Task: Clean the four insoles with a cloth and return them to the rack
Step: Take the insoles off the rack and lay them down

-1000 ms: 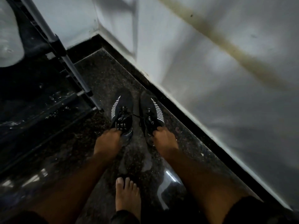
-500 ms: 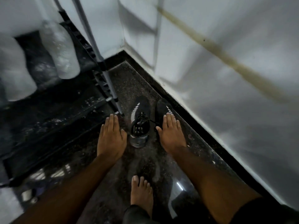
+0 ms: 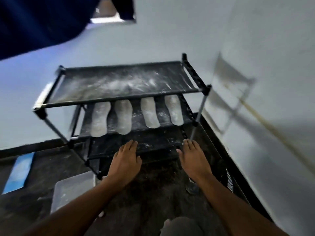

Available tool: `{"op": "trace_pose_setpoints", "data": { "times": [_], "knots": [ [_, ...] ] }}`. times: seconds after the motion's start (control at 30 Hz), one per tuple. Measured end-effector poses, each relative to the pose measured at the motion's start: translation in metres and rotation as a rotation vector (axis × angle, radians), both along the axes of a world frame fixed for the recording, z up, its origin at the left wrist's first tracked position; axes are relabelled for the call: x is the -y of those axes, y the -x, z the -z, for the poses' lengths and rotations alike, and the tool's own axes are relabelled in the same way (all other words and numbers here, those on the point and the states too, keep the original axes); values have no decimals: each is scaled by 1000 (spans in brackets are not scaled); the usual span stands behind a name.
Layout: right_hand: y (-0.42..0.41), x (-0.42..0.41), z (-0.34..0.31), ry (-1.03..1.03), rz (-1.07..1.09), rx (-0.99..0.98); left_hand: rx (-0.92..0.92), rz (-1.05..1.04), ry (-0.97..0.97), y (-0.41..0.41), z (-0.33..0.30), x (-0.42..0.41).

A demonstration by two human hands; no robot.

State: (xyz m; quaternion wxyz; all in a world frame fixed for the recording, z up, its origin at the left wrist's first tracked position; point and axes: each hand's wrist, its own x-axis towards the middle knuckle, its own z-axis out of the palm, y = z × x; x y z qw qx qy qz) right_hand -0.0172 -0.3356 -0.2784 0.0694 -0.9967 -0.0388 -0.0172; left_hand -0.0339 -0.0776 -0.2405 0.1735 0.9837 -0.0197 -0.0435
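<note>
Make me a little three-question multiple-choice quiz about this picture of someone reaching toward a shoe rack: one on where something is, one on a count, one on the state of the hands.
1. Where do the insoles lie?
A. On the top shelf
B. On the second shelf from the top
C. On the floor

2. How many insoles are on the rack?
A. Two
B. Three
C. Four

3. What are the left hand and right hand doing?
A. Both open, holding nothing
B. Both gripping a cloth
C. One holding an insole

Answers:
1. B, the pale insoles lie side by side just under the dusty top shelf.
2. C, four pale soles show in a row, in two pairs.
3. A, both hands reach toward the rack's lower part with fingers straight and nothing in them.
</note>
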Motion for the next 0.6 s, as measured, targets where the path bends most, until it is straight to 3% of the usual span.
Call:
{"op": "trace_pose_setpoints", "data": {
  "times": [0.23, 0.6],
  "knots": [
    [4, -84, -51, 30, -232, 133, 100, -100, 11, 36, -34, -63],
    [9, -151, -72, 36, -342, 177, 136, -202, 75, 48, -39, -122]
  ]
}}
